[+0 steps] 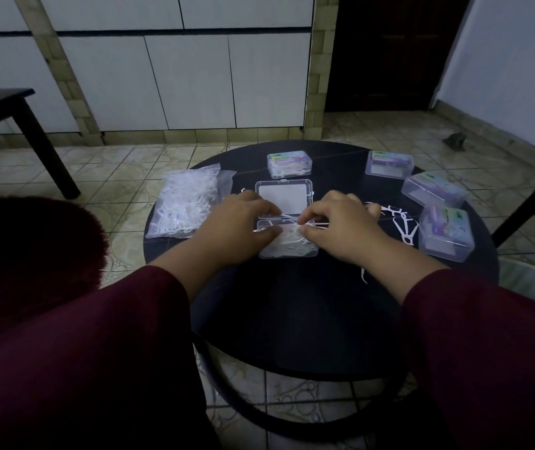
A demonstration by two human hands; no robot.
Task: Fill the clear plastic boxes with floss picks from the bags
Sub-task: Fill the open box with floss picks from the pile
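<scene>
Open box: the clear plastic box [287, 237] lies at table centre, part filled with floss picks [292, 241]; its lid [284, 198] is flung back toward 12 o'clock
Left hand: left hand [238, 227] curls on the box's 9 o'clock edge, steadying it
Right hand: right hand [340, 227] pinches picks at the 3 o'clock rim; best to lay them flat and parallel, I judge, so the lid can shut
Loose picks: stray picks [402, 225] at 3 o'clock; gather these next
Bag: the bag [186, 203] sits at 9 o'clock
Closed boxes: four boxes [444, 233] from 12 to 3 o'clock on the round table [292, 319]

Round black table [308, 319], tiled floor [129, 164]
</scene>
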